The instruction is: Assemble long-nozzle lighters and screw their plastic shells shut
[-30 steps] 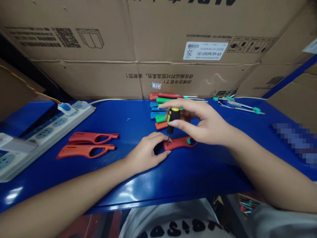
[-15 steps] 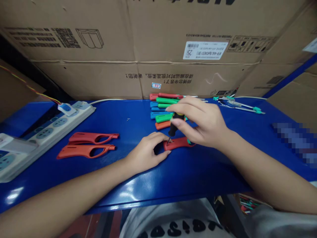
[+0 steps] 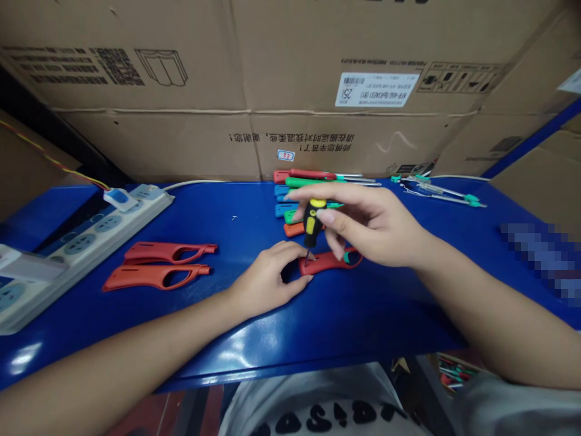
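Note:
A red lighter point(image 3: 327, 261) with a green trigger lies flat on the blue table. My left hand point(image 3: 271, 277) grips its rounded end between thumb and fingers. Above that end, a short black-and-yellow screwdriver point(image 3: 313, 223) stands nearly upright, its tip at the lighter's surface. My right hand point(image 3: 367, 221) has its thumb and fingers around the screwdriver's handle. Behind the hands lies a row of finished-looking lighters in several colours, including a blue lighter point(image 3: 285, 210) and an orange lighter point(image 3: 295, 229), partly hidden by my right hand.
Two red-orange lighter shells point(image 3: 157, 277) lie at the left, near a white power strip point(image 3: 91, 248). A tiny metal piece point(image 3: 234, 218) is on the table. Metal rods with green parts point(image 3: 438, 191) lie back right. A cardboard box point(image 3: 181, 145) stands behind.
My right hand has loosened and turned on the screwdriver, its fingers stretching out so more of the handle shows. My left hand and the red lighter stay in place.

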`<move>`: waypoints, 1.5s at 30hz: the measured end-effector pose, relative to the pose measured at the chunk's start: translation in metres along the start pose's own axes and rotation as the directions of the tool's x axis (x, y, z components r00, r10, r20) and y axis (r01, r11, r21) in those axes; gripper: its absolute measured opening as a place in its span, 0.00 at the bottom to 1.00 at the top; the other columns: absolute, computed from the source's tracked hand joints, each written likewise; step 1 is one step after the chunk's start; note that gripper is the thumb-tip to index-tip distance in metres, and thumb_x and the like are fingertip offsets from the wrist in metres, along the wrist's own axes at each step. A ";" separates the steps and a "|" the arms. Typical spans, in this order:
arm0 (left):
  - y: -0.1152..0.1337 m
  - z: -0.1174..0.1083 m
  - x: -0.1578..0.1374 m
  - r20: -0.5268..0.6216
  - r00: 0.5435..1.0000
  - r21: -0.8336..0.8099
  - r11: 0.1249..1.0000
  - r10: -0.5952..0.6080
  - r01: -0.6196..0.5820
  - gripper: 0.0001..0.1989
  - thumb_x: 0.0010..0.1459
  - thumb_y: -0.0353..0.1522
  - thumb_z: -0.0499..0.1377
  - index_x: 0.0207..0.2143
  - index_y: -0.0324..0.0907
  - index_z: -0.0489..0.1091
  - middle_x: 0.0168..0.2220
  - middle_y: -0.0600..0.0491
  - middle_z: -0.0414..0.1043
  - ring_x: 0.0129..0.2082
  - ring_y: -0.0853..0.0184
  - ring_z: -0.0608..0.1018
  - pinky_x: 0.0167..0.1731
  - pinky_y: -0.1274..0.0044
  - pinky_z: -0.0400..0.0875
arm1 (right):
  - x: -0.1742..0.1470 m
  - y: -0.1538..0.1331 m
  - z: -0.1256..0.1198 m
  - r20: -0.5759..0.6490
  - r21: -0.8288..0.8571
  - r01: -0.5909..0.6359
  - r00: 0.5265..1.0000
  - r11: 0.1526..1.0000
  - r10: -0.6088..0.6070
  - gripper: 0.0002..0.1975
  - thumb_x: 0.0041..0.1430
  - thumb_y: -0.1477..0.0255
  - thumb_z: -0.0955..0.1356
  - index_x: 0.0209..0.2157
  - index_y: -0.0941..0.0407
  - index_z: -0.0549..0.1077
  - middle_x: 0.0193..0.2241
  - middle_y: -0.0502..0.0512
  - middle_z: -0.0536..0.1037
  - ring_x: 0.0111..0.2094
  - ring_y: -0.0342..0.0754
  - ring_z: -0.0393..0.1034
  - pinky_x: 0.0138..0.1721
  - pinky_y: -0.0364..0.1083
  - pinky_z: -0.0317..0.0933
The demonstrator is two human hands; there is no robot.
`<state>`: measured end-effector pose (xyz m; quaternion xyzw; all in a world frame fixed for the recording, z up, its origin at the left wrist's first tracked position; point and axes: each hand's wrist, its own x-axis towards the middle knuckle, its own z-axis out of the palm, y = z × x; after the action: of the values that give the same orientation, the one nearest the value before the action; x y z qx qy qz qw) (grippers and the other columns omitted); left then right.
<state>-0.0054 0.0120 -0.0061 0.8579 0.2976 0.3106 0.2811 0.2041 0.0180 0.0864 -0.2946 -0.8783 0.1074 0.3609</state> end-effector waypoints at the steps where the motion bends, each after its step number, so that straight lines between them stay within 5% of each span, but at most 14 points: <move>1: 0.000 0.000 0.000 -0.003 1.000 0.003 1.000 0.001 -0.001 0.11 0.59 0.27 0.64 0.45 0.42 0.72 0.44 0.51 0.77 0.45 0.63 0.79 0.49 0.69 0.73 | 0.000 0.000 -0.001 -0.020 -0.033 0.015 1.000 0.999 -0.016 0.14 0.71 0.67 0.63 0.53 0.55 0.74 0.44 0.54 0.81 0.34 0.43 0.76 0.37 0.44 0.70; 5: -0.001 0.001 0.000 -0.011 1.000 0.009 1.000 0.011 -0.011 0.10 0.59 0.28 0.64 0.43 0.41 0.71 0.43 0.50 0.78 0.46 0.63 0.79 0.50 0.69 0.73 | -0.001 0.005 -0.003 -0.085 -0.312 0.135 0.982 0.940 -0.169 0.13 0.65 0.63 0.69 0.46 0.56 0.77 0.44 0.57 0.81 0.41 0.49 0.77 0.41 0.47 0.70; 8: 0.001 0.000 0.000 0.001 1.000 0.005 1.000 0.007 -0.007 0.10 0.58 0.27 0.64 0.43 0.42 0.72 0.43 0.51 0.78 0.46 0.63 0.78 0.50 0.69 0.73 | 0.000 0.006 -0.003 -0.024 -0.165 0.135 0.990 0.977 -0.140 0.15 0.71 0.72 0.61 0.54 0.56 0.74 0.49 0.57 0.80 0.46 0.46 0.76 0.43 0.45 0.70; 11: 0.001 -0.001 0.000 0.001 1.000 0.010 1.000 0.002 -0.002 0.10 0.58 0.27 0.64 0.43 0.42 0.72 0.43 0.51 0.78 0.46 0.63 0.78 0.50 0.70 0.73 | 0.002 0.005 -0.001 -0.013 -0.014 0.099 0.995 0.995 -0.099 0.14 0.71 0.73 0.61 0.53 0.57 0.73 0.45 0.54 0.81 0.35 0.40 0.76 0.36 0.41 0.69; 16: -0.002 0.001 0.000 -0.026 0.999 0.022 0.999 0.025 -0.024 0.10 0.58 0.28 0.65 0.43 0.41 0.72 0.43 0.51 0.78 0.45 0.64 0.79 0.49 0.71 0.73 | -0.002 0.006 -0.001 -0.103 -0.352 0.180 0.968 0.919 -0.229 0.14 0.66 0.61 0.68 0.44 0.56 0.78 0.38 0.55 0.82 0.34 0.45 0.75 0.35 0.44 0.67; 19: -0.002 0.001 0.000 -0.011 1.000 0.012 1.000 0.018 -0.017 0.10 0.58 0.28 0.65 0.44 0.41 0.72 0.43 0.51 0.78 0.45 0.64 0.79 0.49 0.71 0.73 | -0.001 0.002 0.000 -0.045 -0.214 0.126 0.989 0.969 -0.138 0.16 0.71 0.70 0.61 0.54 0.58 0.73 0.47 0.58 0.80 0.43 0.46 0.76 0.39 0.43 0.68; 22: -0.002 0.001 0.000 -0.005 1.000 0.004 1.000 0.014 -0.014 0.11 0.59 0.27 0.64 0.44 0.41 0.73 0.44 0.51 0.78 0.47 0.64 0.79 0.50 0.71 0.73 | 0.001 -0.002 0.000 -0.027 -0.058 0.069 0.997 0.996 -0.071 0.15 0.70 0.70 0.63 0.54 0.58 0.73 0.45 0.56 0.81 0.40 0.43 0.76 0.36 0.41 0.69; 27: -0.002 0.002 0.000 -0.033 0.999 0.026 0.999 0.027 -0.026 0.11 0.59 0.28 0.64 0.45 0.40 0.73 0.44 0.50 0.79 0.45 0.63 0.79 0.47 0.70 0.74 | -0.001 -0.004 0.000 -0.074 -0.311 0.111 0.987 0.944 -0.140 0.17 0.65 0.60 0.68 0.49 0.56 0.77 0.44 0.58 0.80 0.41 0.49 0.76 0.40 0.46 0.70; 32: -0.001 0.001 0.001 -0.005 1.000 0.005 1.000 0.008 -0.008 0.10 0.58 0.28 0.64 0.43 0.41 0.73 0.44 0.51 0.78 0.47 0.63 0.79 0.50 0.70 0.73 | 0.001 -0.003 -0.002 0.004 -0.048 0.117 0.993 0.992 -0.117 0.14 0.72 0.72 0.60 0.52 0.55 0.74 0.46 0.55 0.81 0.46 0.45 0.76 0.48 0.45 0.70; 37: -0.002 0.002 0.000 -0.041 0.999 0.025 0.999 0.031 -0.030 0.10 0.58 0.28 0.65 0.43 0.41 0.72 0.43 0.51 0.79 0.45 0.63 0.80 0.48 0.71 0.74 | -0.002 0.005 -0.003 -0.063 -0.347 0.222 0.964 0.911 -0.259 0.14 0.66 0.62 0.68 0.45 0.57 0.77 0.39 0.56 0.82 0.38 0.47 0.77 0.38 0.44 0.69; 41: -0.002 0.001 0.000 -0.007 1.000 0.017 1.000 0.018 -0.018 0.10 0.59 0.28 0.64 0.43 0.41 0.72 0.43 0.50 0.78 0.45 0.63 0.79 0.49 0.71 0.73 | -0.002 0.005 -0.002 0.007 -0.130 0.143 0.990 0.981 -0.143 0.17 0.72 0.72 0.59 0.57 0.56 0.71 0.51 0.57 0.79 0.47 0.45 0.76 0.45 0.44 0.70; 43: -0.002 0.001 0.000 -0.011 1.000 0.018 1.000 0.020 -0.019 0.10 0.59 0.28 0.64 0.44 0.41 0.72 0.43 0.50 0.78 0.46 0.63 0.79 0.49 0.71 0.73 | -0.001 0.004 -0.001 -0.001 -0.047 0.132 0.991 0.990 -0.132 0.14 0.71 0.71 0.62 0.54 0.56 0.73 0.47 0.56 0.80 0.45 0.44 0.76 0.46 0.44 0.69; 45: -0.002 0.002 0.000 -0.028 0.999 0.026 0.999 0.031 -0.030 0.10 0.58 0.28 0.65 0.44 0.41 0.73 0.44 0.50 0.78 0.45 0.63 0.79 0.48 0.71 0.74 | -0.002 0.003 0.000 -0.040 -0.141 0.178 0.982 0.974 -0.185 0.12 0.67 0.65 0.68 0.48 0.56 0.76 0.41 0.55 0.82 0.42 0.46 0.77 0.44 0.44 0.70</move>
<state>-0.0051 0.0129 -0.0086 0.8613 0.2924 0.3232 0.2611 0.2062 0.0194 0.0841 -0.2399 -0.8969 0.0057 0.3714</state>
